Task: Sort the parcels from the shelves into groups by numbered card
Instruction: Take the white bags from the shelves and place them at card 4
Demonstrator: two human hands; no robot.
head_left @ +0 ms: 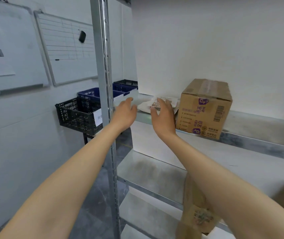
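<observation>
The picking step is in hand: left hand [125,113] and right hand [164,116], fingers loose and holding nothing, reach toward the white parcel [144,106] at the shelf's [258,121] left end, which they probably must grip next.

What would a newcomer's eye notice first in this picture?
The left hand and right hand reach toward a flat white parcel on the metal shelf, mid-frame. Beside it, to the right, stands a brown carton with purple print. A black crate sits further left.
</observation>
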